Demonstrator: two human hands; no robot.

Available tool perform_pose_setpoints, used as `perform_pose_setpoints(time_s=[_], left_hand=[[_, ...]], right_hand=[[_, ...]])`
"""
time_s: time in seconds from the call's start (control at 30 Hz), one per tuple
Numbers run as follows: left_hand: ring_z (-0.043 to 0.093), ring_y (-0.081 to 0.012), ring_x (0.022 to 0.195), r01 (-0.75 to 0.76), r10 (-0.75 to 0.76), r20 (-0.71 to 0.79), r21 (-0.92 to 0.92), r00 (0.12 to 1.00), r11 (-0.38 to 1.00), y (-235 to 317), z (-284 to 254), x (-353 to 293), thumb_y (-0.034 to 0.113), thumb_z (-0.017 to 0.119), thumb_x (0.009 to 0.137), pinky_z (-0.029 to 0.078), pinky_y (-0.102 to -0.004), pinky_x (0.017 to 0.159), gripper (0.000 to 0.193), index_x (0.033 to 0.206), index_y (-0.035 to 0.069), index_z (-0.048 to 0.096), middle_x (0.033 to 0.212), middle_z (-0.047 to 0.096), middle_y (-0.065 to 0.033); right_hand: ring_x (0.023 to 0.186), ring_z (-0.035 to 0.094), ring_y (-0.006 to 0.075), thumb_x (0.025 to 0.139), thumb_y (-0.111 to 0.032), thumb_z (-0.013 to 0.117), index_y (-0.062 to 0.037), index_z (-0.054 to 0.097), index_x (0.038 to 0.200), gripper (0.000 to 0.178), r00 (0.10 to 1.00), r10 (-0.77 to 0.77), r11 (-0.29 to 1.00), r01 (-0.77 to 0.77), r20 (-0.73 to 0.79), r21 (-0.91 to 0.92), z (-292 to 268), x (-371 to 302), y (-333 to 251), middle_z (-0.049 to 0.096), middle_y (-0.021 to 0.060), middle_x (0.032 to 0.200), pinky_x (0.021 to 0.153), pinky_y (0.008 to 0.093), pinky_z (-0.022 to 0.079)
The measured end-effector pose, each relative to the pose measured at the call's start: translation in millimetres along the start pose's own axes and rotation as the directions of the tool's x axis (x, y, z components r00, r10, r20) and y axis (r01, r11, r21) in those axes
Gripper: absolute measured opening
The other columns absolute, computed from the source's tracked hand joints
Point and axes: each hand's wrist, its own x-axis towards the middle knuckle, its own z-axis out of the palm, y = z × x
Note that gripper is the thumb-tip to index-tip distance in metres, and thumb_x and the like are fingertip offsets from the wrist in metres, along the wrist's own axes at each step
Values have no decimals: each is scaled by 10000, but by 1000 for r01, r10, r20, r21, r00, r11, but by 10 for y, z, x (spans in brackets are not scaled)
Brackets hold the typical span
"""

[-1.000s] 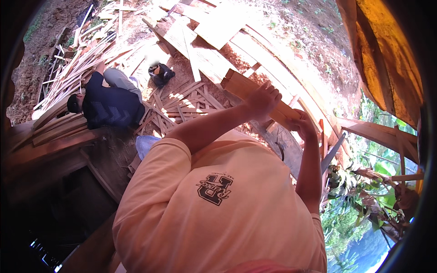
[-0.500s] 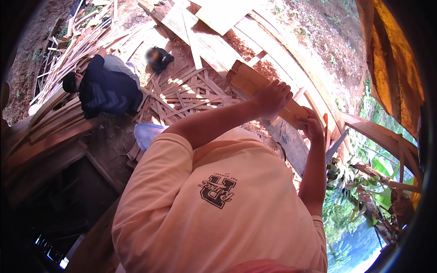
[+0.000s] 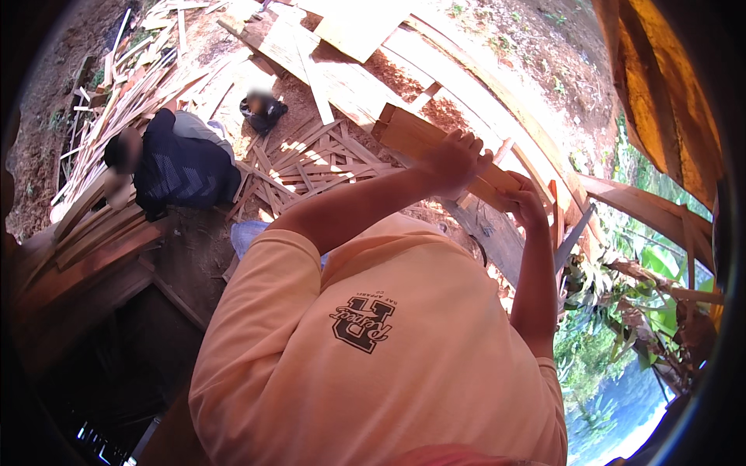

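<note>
A flat wooden board (image 3: 416, 133) is held out slantwise in front of my chest, its far end pointing up and left. My left hand (image 3: 454, 161) is closed over the middle of the board, knuckles up; whether anything else is in the fist is hidden. At the near end my right hand (image 3: 526, 203) grips the board, fingers wrapped round its edge. Both hands are off the ground.
A person in a dark jacket (image 3: 186, 167) bends over at the left, beside stacked planks (image 3: 109, 225). A smaller person (image 3: 264, 115) crouches near scattered wood strips (image 3: 311, 159). Long boards (image 3: 350, 85) lie beyond my hands. An orange tarp (image 3: 668, 93) hangs at right.
The board and both hands appear slightly farther left, along with a small shift of the whole view. My grip looks much the same. The person in the dark jacket has turned their head.
</note>
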Motion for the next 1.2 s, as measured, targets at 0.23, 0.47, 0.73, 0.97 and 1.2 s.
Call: perform_pose_setpoints(time_s=[0.23, 0.47, 0.73, 0.97, 1.2], left_hand=[[610, -293, 1157, 89, -59, 273, -99, 960, 991, -3, -201, 132, 241, 759, 797, 467, -473, 1053, 539, 1233, -23, 585, 1147, 643, -164], [676, -316, 1060, 93, -78, 210, -61, 975, 994, -19, -158, 158, 243, 802, 749, 533, -454, 994, 506, 1149, 22, 585, 1085, 665, -151], [695, -328, 997, 55, -54, 147, -3, 988, 998, -35, -223, 266, 304, 882, 693, 575, -461, 910, 611, 1149, 40, 572, 1041, 671, -138], [697, -376, 1034, 116, -117, 200, 18, 973, 993, -71, -187, 283, 325, 903, 691, 589, -504, 869, 650, 1179, 77, 553, 1091, 679, -161], [691, -381, 1055, 117, -118, 219, 18, 969, 993, -104, -226, 333, 298, 922, 668, 583, -511, 874, 684, 1202, 92, 548, 1109, 672, -151]], right_hand=[[975, 699, 148, 820, -61, 828, 26, 679, 1224, 439, 1000, 15, 1000, -15, 23, 16, -85, 135, 71, 735, 88, 1091, 856, 298, 563], [1021, 687, 137, 899, -183, 815, -6, 704, 1235, 396, 996, -54, 994, 60, 75, -90, -107, 205, 108, 741, 67, 1104, 931, 311, 539], [1189, 671, 195, 1025, -427, 671, -14, 681, 1295, 493, 805, -171, 984, 173, -568, -50, -835, -632, 762, 763, 110, 1208, 1067, 382, 456], [1019, 711, 338, 920, -242, 783, 1, 651, 1217, 405, 225, -81, 876, -449, -971, -177, -1600, -1706, 3006, 734, 172, 1063, 921, 428, 546], [1253, 555, 424, 861, -145, 754, -44, 565, 1356, 539, 204, -376, 549, -737, -904, -394, -1862, -2321, 3546, 570, 205, 1353, 1075, 517, 467]])
